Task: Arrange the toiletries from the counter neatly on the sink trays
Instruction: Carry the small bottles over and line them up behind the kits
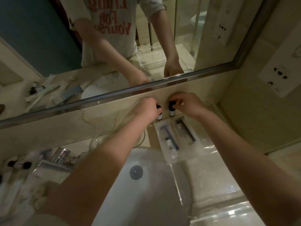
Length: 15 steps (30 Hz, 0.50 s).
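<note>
Two small dark-capped bottles stand upright side by side at the back of the clear tray point(210, 149), against the wall under the mirror. My left hand point(146, 106) grips the left bottle point(159, 117) from above. My right hand point(187, 103) pinches the cap of the right bottle point(171, 111). In front of them on the tray lie two flat packets: a razor packet point(168, 141) and a packet with a dark tube point(185, 130). More toiletries point(19, 165), small dark-capped bottles and white packets, lie on the counter at the left.
The white sink basin point(146, 193) with its drain point(136, 172) lies between my forearms. A chrome tap point(61, 155) and a clear glass dish point(101, 139) sit left of the tray. The mirror's metal frame point(114, 93) runs just above my hands. Wall sockets point(280, 75) are at the right.
</note>
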Available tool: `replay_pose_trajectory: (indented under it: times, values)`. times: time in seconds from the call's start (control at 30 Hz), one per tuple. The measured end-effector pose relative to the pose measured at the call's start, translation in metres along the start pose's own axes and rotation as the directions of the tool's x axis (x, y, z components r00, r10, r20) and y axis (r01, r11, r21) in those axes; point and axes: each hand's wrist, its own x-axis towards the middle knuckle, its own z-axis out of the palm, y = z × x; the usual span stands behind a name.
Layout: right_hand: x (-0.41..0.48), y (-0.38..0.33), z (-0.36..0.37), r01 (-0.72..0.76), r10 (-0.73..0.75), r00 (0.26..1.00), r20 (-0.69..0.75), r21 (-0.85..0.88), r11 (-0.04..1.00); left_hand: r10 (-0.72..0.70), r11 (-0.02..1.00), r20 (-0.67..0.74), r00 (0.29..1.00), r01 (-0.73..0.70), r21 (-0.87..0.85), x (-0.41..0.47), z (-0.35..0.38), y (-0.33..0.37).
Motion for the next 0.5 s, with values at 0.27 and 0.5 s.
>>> replay_pose_trajectory:
  times: [0.27,0.5]
  values:
    - [0.001,-0.001,-0.001,-0.014,0.014,1.000,0.005,-0.015,1.000,0.122,0.992,0.089,0.989,-0.125,0.035,-0.001,-0.003,-0.002]
    - [0.001,-0.001,-0.003,0.001,0.001,0.999,0.035,-0.033,0.999,0.082,0.995,-0.030,0.996,-0.084,-0.054,-0.010,0.007,-0.007]
